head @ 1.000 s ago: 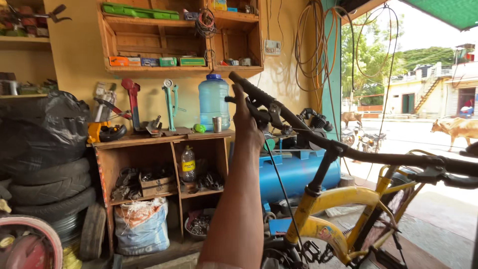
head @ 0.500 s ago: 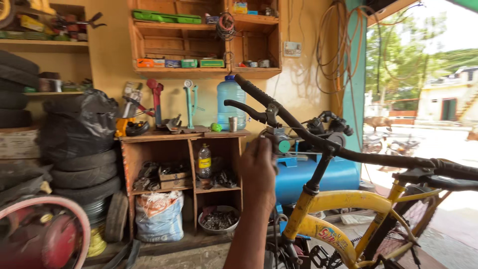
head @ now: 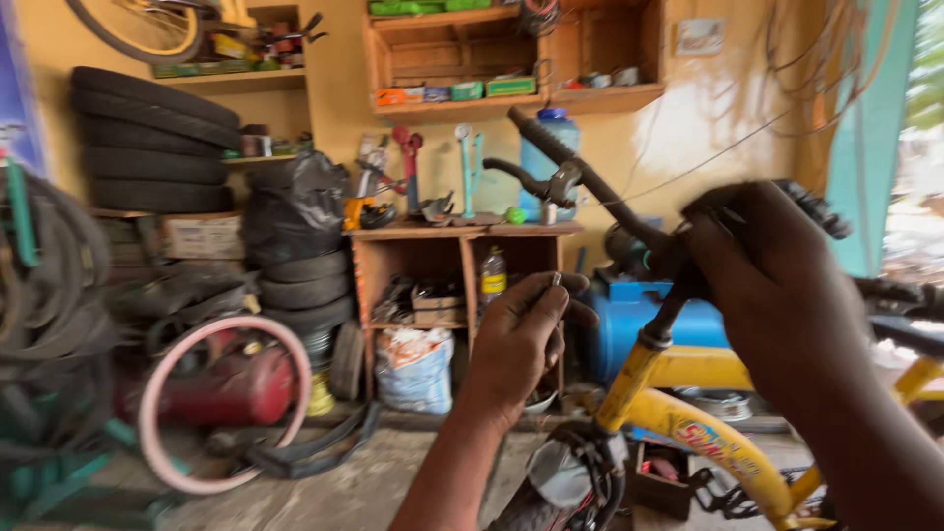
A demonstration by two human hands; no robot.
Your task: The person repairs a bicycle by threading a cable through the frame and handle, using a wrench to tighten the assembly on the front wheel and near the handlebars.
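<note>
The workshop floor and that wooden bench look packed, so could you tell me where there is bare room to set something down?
The concrete floor is bare between the pink-rimmed wheel and the yellow bicycle frame. The bench top is crowded with tools and a water jug; its lower shelves are full. The left hand pinches a small metal part; the right hand is at the handlebar.

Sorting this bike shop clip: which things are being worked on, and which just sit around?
In use: left hand pinching small metal piece; right hand at black handlebar of yellow bicycle frame.
Lying about: stacked black tyres; blue water bottle; wooden shelf unit.
</note>
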